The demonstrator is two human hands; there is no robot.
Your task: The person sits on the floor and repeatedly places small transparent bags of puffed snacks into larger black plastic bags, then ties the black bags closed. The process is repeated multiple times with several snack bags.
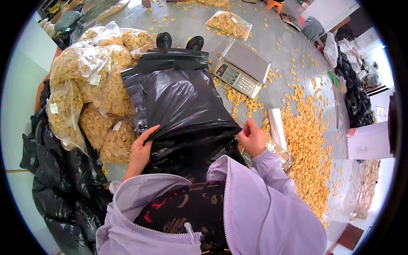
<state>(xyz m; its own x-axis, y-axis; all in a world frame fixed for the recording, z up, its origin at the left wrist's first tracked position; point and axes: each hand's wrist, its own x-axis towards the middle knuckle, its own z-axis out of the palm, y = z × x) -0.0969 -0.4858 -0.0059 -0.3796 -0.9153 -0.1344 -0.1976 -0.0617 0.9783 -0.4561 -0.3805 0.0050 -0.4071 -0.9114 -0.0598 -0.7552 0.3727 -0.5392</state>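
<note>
A stack of black plastic bags [188, 95] lies before me, over my lap and legs. At its left edge, my left hand [140, 149] grips the folded plastic between thumb and fingers. My right hand [251, 135] pinches the right corner of the same fold. Past the bags' far edge show the toes of two black shoes [163, 40]. A digital weighing scale [244, 68] with a bare metal platform stands on the floor beyond my right hand. Clear bags of yellowish dried slices [118, 89] are piled to the left of the black bags.
Loose yellowish slices [302, 143] are heaped on the grey floor at the right, beside a white roll [278, 127]. Large full black sacks [63, 191] lie at the near left. One more clear bag of slices [229, 25] rests beyond the scale.
</note>
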